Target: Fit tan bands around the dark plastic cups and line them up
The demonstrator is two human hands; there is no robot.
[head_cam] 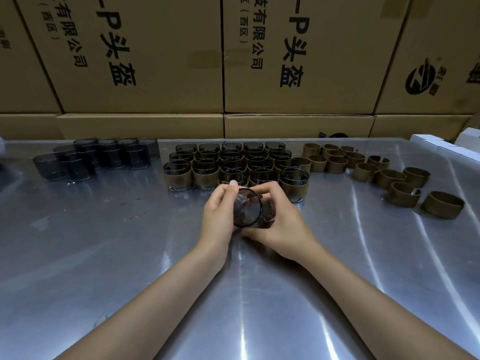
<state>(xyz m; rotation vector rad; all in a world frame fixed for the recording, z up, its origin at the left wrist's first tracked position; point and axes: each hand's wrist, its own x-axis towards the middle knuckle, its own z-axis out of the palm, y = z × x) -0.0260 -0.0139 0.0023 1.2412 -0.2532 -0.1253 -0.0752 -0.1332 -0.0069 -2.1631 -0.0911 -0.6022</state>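
Item: dark cup, frame centre, axis tipped toward us; we grip it w/ left hand & right hand; band hidden.

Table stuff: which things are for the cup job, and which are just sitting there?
For the job:
- dark cup held by left hand and right hand
- bare dark cups
- banded cups in rows
- loose tan bands

Just sitting there:
- cardboard boxes
- white boxes
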